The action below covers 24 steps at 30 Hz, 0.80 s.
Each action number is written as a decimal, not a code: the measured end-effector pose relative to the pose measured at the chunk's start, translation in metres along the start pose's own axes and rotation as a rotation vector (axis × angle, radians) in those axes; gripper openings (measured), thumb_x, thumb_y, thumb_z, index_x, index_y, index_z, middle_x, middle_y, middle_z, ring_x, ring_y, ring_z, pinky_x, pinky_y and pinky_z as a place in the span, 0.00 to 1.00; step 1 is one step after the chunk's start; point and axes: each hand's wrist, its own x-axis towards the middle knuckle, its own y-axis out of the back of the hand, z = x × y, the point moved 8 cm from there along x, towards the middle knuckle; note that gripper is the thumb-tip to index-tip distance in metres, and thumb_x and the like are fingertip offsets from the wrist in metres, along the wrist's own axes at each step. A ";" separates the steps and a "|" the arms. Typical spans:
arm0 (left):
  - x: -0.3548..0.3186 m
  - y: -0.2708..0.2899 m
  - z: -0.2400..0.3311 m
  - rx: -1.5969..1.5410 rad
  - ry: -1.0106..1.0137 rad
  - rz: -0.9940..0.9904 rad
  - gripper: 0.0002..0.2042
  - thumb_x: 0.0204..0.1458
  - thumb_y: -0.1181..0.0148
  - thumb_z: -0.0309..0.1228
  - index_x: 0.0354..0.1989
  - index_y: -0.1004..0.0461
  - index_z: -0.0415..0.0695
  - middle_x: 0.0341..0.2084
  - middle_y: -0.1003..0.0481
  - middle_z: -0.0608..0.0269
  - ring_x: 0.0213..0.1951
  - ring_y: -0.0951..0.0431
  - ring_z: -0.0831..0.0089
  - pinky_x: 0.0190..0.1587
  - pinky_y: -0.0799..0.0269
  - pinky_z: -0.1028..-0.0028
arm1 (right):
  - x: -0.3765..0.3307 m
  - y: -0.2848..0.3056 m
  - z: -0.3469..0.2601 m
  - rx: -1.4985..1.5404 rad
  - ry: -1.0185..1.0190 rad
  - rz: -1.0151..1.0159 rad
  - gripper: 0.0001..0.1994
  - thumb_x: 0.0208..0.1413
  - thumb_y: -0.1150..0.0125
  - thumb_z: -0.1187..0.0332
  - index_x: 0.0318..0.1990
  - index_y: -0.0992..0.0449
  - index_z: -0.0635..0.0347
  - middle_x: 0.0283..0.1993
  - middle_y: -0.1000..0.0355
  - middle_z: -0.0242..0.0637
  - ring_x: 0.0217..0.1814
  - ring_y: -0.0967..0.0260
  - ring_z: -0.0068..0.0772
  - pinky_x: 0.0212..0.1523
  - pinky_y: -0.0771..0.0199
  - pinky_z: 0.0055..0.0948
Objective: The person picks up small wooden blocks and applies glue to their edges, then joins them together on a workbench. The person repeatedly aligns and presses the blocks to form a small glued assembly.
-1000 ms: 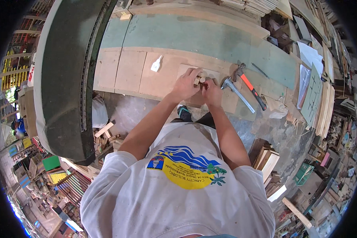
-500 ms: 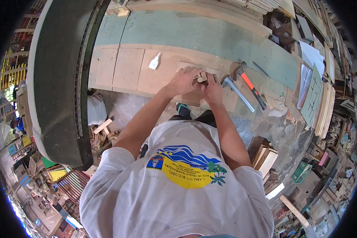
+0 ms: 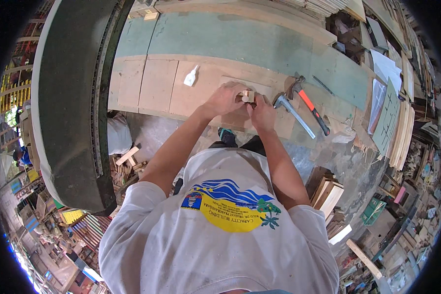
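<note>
Both hands are together over a small pale wooden block [image 3: 248, 95], the left hand [image 3: 225, 98] closed on its left side and the right hand [image 3: 262, 110] pinching it from below; it sits on a flat plywood panel [image 3: 230, 85] on the wooden bench [image 3: 147, 83]. This looks like fitting or positioning the piece; a next move would call for steady alignment. A white glue bottle [image 3: 190, 76] lies left, a grey-handled hammer [image 3: 294, 113] and a red-handled hammer [image 3: 309, 104] right. The cluttered workshop holds stacked boards and offcuts.
</note>
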 end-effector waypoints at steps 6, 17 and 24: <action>0.001 0.003 0.007 -0.012 0.020 0.028 0.24 0.49 0.30 0.28 0.57 0.26 0.45 0.49 0.24 0.49 0.52 0.23 0.46 0.57 0.25 0.55 | 0.004 -0.004 0.011 0.073 -0.045 -0.101 0.20 0.52 0.25 0.67 0.51 0.26 0.55 0.45 0.22 0.43 0.48 0.21 0.54 0.47 0.20 0.50; 0.002 -0.002 0.002 -0.006 -0.065 0.011 0.25 0.47 0.28 0.26 0.56 0.27 0.45 0.47 0.24 0.51 0.53 0.24 0.47 0.58 0.28 0.53 | 0.010 0.002 0.006 0.100 0.018 -0.094 0.30 0.52 0.27 0.68 0.65 0.29 0.51 0.46 0.20 0.44 0.46 0.19 0.57 0.47 0.19 0.54; -0.002 -0.004 0.000 0.079 -0.035 0.056 0.24 0.44 0.27 0.26 0.53 0.25 0.43 0.46 0.23 0.52 0.52 0.23 0.48 0.56 0.27 0.53 | 0.008 0.022 -0.009 0.181 0.029 -0.053 0.29 0.51 0.28 0.72 0.63 0.30 0.56 0.56 0.25 0.46 0.50 0.22 0.55 0.50 0.19 0.47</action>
